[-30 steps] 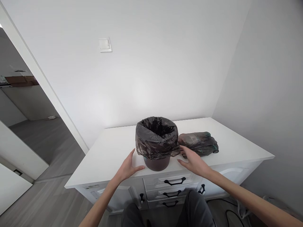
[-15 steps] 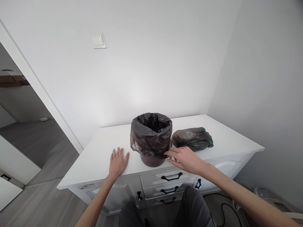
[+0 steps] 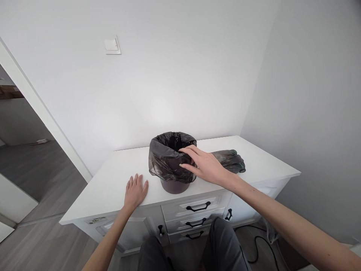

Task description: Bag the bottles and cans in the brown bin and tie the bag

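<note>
A dark purple bin (image 3: 175,187) stands upright on the white cabinet top (image 3: 113,188), lined with a black plastic bag (image 3: 166,165) folded down over its rim. My left hand (image 3: 136,191) lies flat on the cabinet top, left of the bin, fingers spread. At the bin's right front, my right hand (image 3: 204,163) is at the rim, thumb and fingers apart; nothing is visibly gripped between them. Behind that hand, a bundled dark plastic bag (image 3: 232,160) lies on the cabinet top, partly hidden.
Below the top are drawers with black handles (image 3: 198,206) and cabinet doors. A light switch (image 3: 113,45) is on the wall behind. An open doorway lies at the left, and a black cable (image 3: 265,242) runs over the floor at the lower right.
My right hand has moved up from the lower right edge of the bag to the bin's rim, its fingers parting. My left hand still rests flat. The view has shifted slightly.
</note>
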The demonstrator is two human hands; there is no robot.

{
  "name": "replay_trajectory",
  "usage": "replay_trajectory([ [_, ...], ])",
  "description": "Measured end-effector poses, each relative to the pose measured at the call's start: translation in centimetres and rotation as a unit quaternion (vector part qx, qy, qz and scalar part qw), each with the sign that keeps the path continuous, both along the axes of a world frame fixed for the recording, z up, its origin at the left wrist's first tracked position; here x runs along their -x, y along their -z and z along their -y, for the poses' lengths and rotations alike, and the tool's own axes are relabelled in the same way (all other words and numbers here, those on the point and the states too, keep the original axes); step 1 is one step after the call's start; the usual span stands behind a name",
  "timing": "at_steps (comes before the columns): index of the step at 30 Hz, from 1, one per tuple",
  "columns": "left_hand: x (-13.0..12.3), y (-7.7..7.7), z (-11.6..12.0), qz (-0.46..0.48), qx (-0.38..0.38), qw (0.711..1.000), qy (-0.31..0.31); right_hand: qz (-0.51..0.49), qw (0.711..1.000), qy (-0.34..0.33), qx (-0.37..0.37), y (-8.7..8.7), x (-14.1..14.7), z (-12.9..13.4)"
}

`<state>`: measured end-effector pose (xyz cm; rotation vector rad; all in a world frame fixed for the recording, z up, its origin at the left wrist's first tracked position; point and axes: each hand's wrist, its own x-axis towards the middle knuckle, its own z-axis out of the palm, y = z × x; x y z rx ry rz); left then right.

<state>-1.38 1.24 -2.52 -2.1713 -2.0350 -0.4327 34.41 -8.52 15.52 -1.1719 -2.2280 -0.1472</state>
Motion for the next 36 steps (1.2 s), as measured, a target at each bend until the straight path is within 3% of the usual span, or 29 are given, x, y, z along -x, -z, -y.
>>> replay_trajectory([
  [8,-0.2,-0.3,0.4,-0.003,0.005,1.000,0.005,0.010,1.000,0.023,0.000,1.5,0.6,-0.2],
  [17,-0.6,-0.7,0.3,-0.011,0.023,1.000,0.002,0.004,0.999,0.032,0.016,0.9,0.8,0.2],
  [36,-0.4,-0.3,0.1,-0.016,0.010,1.000,-0.002,0.013,0.996,0.084,-0.019,1.7,2.1,-1.3],
])
